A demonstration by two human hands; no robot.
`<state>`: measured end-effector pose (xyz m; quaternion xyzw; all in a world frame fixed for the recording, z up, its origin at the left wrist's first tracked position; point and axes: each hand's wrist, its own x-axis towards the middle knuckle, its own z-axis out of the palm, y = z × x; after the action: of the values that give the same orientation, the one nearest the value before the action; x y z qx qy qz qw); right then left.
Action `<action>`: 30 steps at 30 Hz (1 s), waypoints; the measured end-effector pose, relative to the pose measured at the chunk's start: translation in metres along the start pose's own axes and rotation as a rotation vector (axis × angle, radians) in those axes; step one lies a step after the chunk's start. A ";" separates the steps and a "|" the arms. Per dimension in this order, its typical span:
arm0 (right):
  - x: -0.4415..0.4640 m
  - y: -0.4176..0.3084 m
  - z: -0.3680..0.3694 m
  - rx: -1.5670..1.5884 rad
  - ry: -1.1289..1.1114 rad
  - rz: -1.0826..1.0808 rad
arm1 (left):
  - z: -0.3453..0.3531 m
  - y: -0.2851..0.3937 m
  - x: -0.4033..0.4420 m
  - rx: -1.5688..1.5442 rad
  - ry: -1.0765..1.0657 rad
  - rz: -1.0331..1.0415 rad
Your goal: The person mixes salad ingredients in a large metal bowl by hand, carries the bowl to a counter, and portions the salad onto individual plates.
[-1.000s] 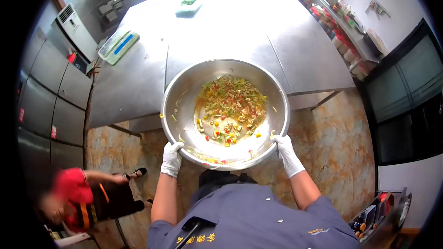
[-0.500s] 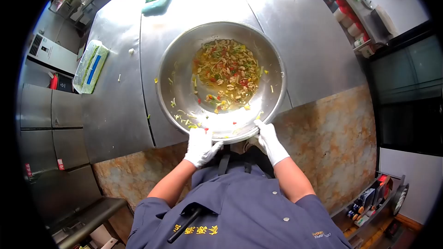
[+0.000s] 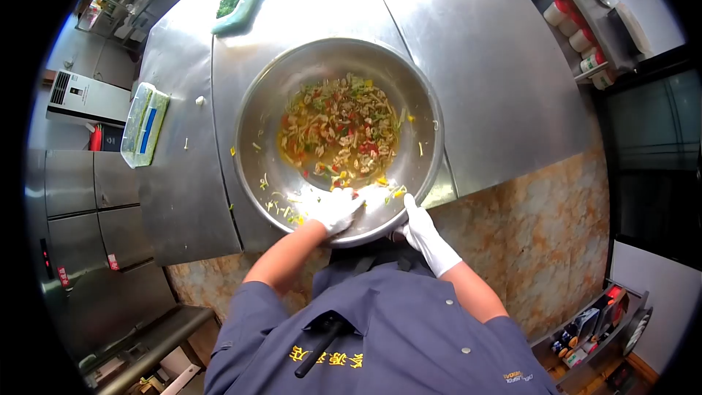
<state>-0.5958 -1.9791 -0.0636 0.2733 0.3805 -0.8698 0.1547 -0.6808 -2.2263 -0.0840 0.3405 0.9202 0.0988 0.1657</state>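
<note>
A large steel bowl [image 3: 256, 113] rests on the metal table at its front edge. Chopped food [image 3: 344, 128] in red, green, yellow and pale pieces lies in liquid at its bottom, with scraps stuck to the near wall. My left hand [image 3: 335, 211], in a white glove, reaches over the near rim into the bowl, fingers apart against the inner wall near the food, partly washed out by glare. My right hand [image 3: 428, 238], also gloved, grips the near right rim, thumb on top and fingers below.
On the metal table [image 3: 504, 102] are a lidded clear container [image 3: 146, 126] at left and a tray of greens [image 3: 238, 7] at the back left. Shelves with red-lidded jars [image 3: 570, 25] stand at right, a low rack [image 3: 592, 322] at lower right, steel cabinets [image 3: 69, 183] at left.
The bowl, earlier held up in both hands, now rests on the table. My left hand has left the rim and moved inside. The other person has gone from view as the camera shifted.
</note>
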 end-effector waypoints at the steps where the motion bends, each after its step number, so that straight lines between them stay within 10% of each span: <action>1: 0.011 0.005 -0.012 -0.051 -0.024 -0.008 | -0.032 -0.008 -0.005 0.058 -0.015 -0.055; 6: 0.002 -0.002 -0.011 -0.322 0.096 -0.001 | -0.077 -0.145 0.043 -0.111 0.522 -0.897; 10: -0.002 -0.005 -0.010 -0.393 0.135 -0.048 | -0.133 -0.198 0.163 -0.331 0.532 -0.711; 19: -0.071 0.012 -0.095 -0.045 0.262 -0.120 | -0.126 -0.027 0.167 0.187 -0.024 -0.134; 30: -0.167 0.097 -0.256 0.136 0.588 -0.074 | -0.104 -0.023 0.056 -0.324 0.397 -0.075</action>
<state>-0.3241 -1.8420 -0.1642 0.5090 0.3597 -0.7819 -0.0125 -0.7736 -2.2141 -0.0075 0.2492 0.9189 0.3037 0.0377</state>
